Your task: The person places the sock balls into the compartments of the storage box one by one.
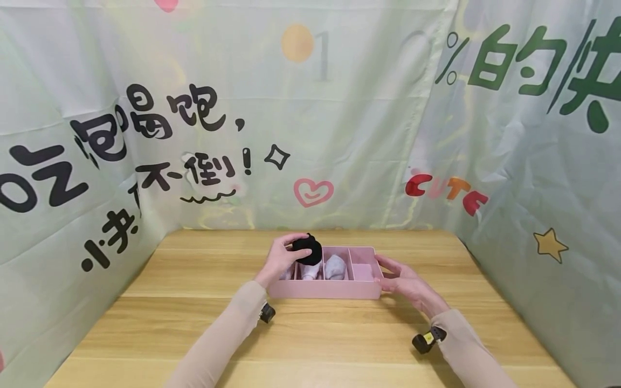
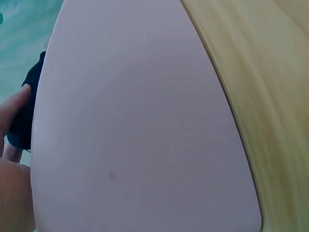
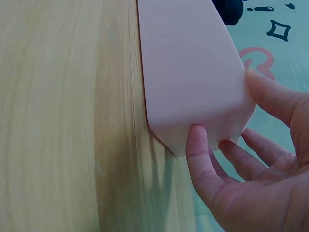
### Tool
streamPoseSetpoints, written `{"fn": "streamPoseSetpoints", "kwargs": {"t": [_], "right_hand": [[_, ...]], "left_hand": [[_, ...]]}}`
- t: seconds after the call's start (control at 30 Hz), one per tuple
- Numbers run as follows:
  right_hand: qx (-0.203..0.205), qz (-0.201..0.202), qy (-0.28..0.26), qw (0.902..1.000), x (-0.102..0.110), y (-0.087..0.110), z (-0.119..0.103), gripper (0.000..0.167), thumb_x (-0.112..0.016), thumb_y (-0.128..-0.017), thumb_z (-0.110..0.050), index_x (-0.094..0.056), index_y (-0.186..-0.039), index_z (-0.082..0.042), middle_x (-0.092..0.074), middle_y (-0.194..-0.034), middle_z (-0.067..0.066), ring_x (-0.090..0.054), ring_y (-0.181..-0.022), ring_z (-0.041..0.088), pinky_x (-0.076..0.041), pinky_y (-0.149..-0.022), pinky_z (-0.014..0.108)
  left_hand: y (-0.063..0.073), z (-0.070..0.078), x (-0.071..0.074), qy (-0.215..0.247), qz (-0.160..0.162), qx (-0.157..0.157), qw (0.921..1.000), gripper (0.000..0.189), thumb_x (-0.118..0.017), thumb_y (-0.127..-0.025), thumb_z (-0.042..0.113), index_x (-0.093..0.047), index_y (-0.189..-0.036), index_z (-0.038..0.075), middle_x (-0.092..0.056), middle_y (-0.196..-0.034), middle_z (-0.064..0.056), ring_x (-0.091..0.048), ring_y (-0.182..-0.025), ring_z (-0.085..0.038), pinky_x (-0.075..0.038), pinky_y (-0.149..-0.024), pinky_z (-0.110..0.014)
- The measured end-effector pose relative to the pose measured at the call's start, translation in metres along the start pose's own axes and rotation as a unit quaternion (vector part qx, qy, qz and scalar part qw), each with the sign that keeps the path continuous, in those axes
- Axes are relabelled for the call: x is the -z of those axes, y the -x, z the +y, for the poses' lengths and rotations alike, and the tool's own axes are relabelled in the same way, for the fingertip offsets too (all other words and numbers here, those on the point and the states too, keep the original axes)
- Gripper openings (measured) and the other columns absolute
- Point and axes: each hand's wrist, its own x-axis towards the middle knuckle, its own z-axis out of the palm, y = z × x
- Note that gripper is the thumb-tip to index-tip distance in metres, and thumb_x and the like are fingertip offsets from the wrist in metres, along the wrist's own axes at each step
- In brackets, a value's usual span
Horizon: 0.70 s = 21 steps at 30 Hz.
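Observation:
A pink divided box point(image 1: 325, 289) stands on the wooden table. Above its left half, my left hand point(image 1: 283, 258) grips a black rolled-up cloth bundle point(image 1: 308, 251), which looks like a pair of socks. Below the bundle, a pale cloth roll point(image 1: 310, 271) lies in one compartment, and a grey cloth roll point(image 1: 335, 267) fills the one to its right. Part of another pale roll point(image 1: 287, 274) shows at the far left, mostly behind the left hand. My right hand point(image 1: 407, 281) holds the box's right end between thumb and fingers; its fingertips point(image 3: 197, 133) touch the end wall.
The wooden table point(image 1: 310, 339) runs out in front of the box. Printed fabric curtains point(image 1: 359, 124) enclose the back and both sides. Dark wrist cameras point(image 1: 423, 341) sit on both sleeves. The rightmost compartment point(image 1: 361, 271) shows its pink floor.

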Motion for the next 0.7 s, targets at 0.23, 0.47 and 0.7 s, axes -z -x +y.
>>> {"fn": "streamPoseSetpoints", "kwargs": {"t": [0.23,0.47,0.7], "right_hand": [[0.001,0.002,-0.003,1.0,0.0,0.001,0.001,0.081,-0.068,-0.089,-0.004,-0.021,-0.155,-0.003,-0.015,-0.162,0.021,-0.03,-0.141,0.048,-0.051,-0.089,0.03],[0.001,0.0,0.001,1.0,0.0,0.001,0.001,0.081,-0.068,-0.089,-0.005,-0.022,-0.155,-0.004,-0.015,-0.162,0.022,-0.031,-0.14,0.048,-0.051,-0.09,0.031],[0.0,0.0,0.003,1.0,0.001,-0.001,0.002,0.081,-0.068,-0.089,-0.005,-0.022,-0.155,-0.004,-0.016,-0.162,0.021,-0.032,-0.14,0.047,-0.051,-0.09,0.03]], "left_hand": [[0.002,0.002,-0.01,-0.004,-0.02,-0.009,0.9997,0.042,-0.081,-0.081,0.013,-0.07,-0.122,0.016,-0.063,-0.131,-0.01,-0.066,-0.111,-0.031,-0.057,-0.086,-0.037],[0.001,0.002,-0.02,0.014,-0.045,-0.01,0.9989,0.048,-0.08,-0.08,0.008,-0.067,-0.125,0.015,-0.062,-0.132,-0.014,-0.066,-0.109,-0.032,-0.057,-0.085,-0.036],[-0.002,0.0,-0.032,0.003,-0.063,-0.011,0.998,0.048,-0.08,-0.08,0.01,-0.067,-0.126,0.018,-0.062,-0.132,-0.012,-0.066,-0.109,-0.029,-0.058,-0.083,-0.035]]}}
